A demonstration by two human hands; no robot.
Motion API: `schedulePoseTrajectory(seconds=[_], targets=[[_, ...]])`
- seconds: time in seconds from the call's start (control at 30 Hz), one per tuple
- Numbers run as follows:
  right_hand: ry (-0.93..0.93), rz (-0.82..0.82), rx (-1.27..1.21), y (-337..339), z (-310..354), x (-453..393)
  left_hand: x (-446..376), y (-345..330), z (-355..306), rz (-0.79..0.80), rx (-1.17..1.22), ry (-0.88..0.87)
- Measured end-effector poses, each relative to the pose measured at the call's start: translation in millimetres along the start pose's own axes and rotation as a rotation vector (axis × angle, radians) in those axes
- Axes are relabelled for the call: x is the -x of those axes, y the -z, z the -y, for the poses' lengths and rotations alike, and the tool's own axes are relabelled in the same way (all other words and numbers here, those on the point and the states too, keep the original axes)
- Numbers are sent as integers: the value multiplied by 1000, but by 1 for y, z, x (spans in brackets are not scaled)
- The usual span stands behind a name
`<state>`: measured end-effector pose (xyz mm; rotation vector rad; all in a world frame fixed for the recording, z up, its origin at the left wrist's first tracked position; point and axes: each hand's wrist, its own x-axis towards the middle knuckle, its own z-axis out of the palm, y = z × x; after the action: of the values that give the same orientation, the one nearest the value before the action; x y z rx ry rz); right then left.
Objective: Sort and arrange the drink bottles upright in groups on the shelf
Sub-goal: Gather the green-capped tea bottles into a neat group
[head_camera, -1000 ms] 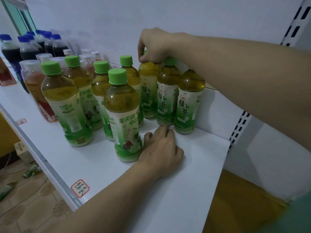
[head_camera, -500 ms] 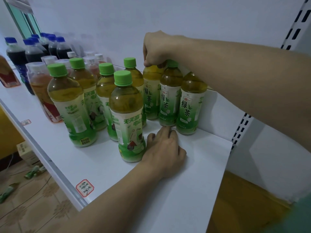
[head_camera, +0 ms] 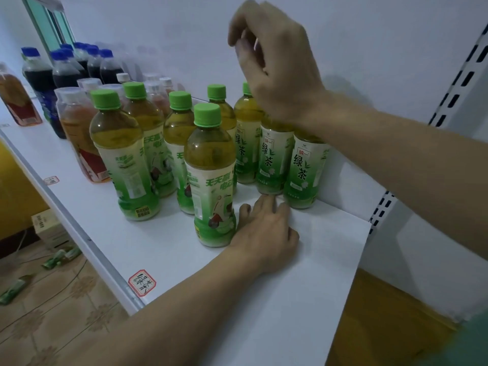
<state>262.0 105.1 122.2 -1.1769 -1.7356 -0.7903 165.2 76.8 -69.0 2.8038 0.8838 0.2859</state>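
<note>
Several green-capped green tea bottles stand upright on the white shelf (head_camera: 303,286). The front bottle (head_camera: 211,165) stands nearest me. Three bottles with the other label form a row at the back right (head_camera: 274,159). My right hand (head_camera: 274,64) hovers above that row, fingers loosely curled and holding nothing; it hides two of the row's caps. My left hand (head_camera: 264,231) rests flat on the shelf just right of the front bottle's base, fingertips near the row.
Amber tea bottles with white caps (head_camera: 79,133) and dark cola bottles with blue caps (head_camera: 63,72) stand further left. A red-framed label sticker (head_camera: 141,283) sits at the shelf's front edge. The slotted shelf upright (head_camera: 383,207) is at the right.
My right hand has let go of the back-row bottle's cap and risen above the row. My left hand has stayed on the shelf.
</note>
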Motion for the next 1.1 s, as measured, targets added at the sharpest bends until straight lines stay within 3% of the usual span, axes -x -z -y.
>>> schedulePoseTrajectory(seconds=[0.03, 0.1, 0.2, 0.27, 0.4, 0.6, 0.73, 0.8, 0.97, 1.1], targets=[[-2, -10, -151, 5, 10, 8, 1, 1, -1, 1, 2, -9], [-23, 160, -314, 11, 28, 13, 2, 4, -2, 3, 9, -19], [-34, 618, -314, 15, 43, 8, 5, 16, -4, 6, 48, -19], [-41, 772, -261, 14, 45, 6, 18, 30, -5, 54, 34, -64], [9, 727, -17, 13, 42, 7, 84, 60, 8, 117, 34, -193], [-158, 663, 109, 10, 34, 16, 109, 75, 62, -237, 174, 151], [-223, 734, 60, 16, 34, 14, 85, 55, 62, -70, 184, 170], [-220, 720, 45, 20, 36, 13, 72, 48, 56, -93, 203, 131], [-298, 556, 0, 33, 30, 15, 46, 47, 48, -104, 588, 14], [-373, 619, -75, 62, 19, 7, 31, 54, 52, -105, 881, -22]])
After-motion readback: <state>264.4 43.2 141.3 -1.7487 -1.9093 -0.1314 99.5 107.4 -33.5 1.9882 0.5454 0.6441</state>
